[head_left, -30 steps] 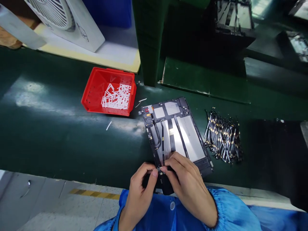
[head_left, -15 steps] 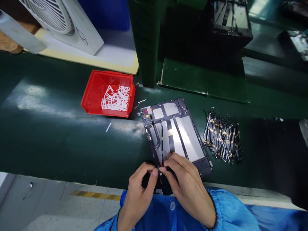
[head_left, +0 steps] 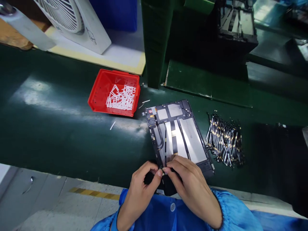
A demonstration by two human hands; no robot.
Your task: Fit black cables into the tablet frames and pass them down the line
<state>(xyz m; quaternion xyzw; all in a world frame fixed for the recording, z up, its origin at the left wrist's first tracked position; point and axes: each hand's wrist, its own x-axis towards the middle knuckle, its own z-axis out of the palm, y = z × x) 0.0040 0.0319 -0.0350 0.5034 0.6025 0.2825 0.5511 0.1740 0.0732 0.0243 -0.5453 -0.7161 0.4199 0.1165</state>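
Observation:
An opened tablet (head_left: 179,134) lies back-off on the dark green belt (head_left: 60,128), its silver battery and black flex cables showing. My left hand (head_left: 141,192) and my right hand (head_left: 192,189) meet at its near edge. Both pinch the lower end of a thin black flex cable (head_left: 165,150) between thumb and fingertips, fingers curled. Blue sleeves cover both wrists.
A red bin (head_left: 114,93) with white paper strips stands to the upper left of the tablet; a few loose strips (head_left: 112,125) lie near it. Several black-and-gold flex cables form a pile (head_left: 225,139) on the right. A white fan (head_left: 72,22) and a green post (head_left: 155,41) stand behind.
Both hands stay pinched at the tablet's near edge. The view has shifted slightly, so everything sits a little further right in the picture.

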